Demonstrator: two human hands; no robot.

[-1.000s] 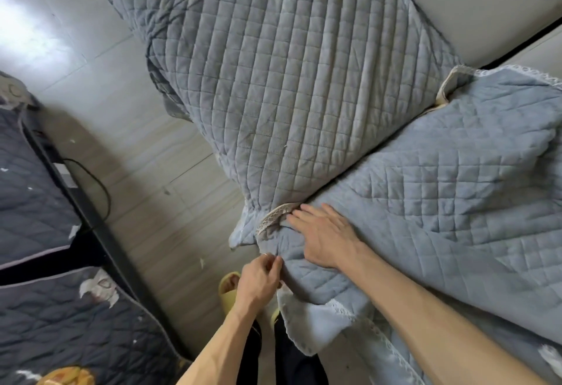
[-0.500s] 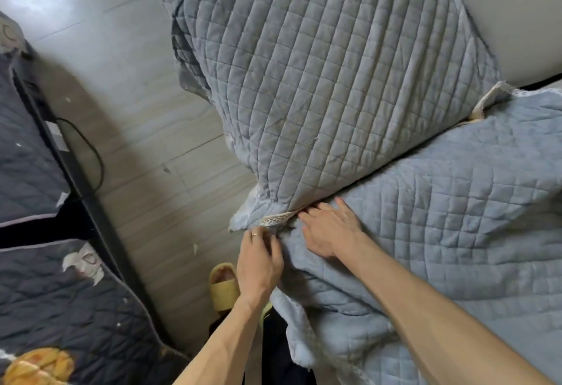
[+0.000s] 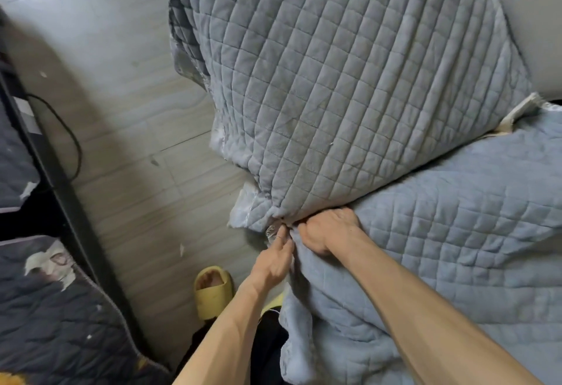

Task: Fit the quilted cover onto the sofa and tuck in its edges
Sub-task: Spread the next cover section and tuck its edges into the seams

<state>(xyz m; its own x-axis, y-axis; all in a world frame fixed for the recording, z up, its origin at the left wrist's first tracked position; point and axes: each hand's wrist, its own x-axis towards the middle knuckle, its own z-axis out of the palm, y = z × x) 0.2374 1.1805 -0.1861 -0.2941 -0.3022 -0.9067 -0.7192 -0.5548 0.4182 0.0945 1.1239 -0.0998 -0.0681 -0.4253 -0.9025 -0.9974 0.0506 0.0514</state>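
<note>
**Item: front corner tuck, seat-to-armrest seam**

- Quilted seat cover – pale blue, lies over the sofa seat at the right; its front edge hangs loose and rumpled beside the person's legs.
- Quilted armrest cover – greyer, drawn over the armrest, lace trim showing at its lower front corner.
- Seam between the two runs on a diagonal, from the hands at the near corner up and away to the right, towards the bare sofa upholstery.
- Right hand – sits at the near end of the seam, knuckles up, fingers bent down into the gap. The tips are hidden, so it cannot be told whether they clasp cloth or only push it.
- Left hand – just beside it at the outer corner, fingers extended, tips pressing the trimmed edge; nothing is clasped.
- Judgement: the untucked run lies up-seam and to the right, so the right hand is the nearer one to follow it.
- Also present: yellow slipper, tiled floor, black cable, dark quilted cover.
</note>
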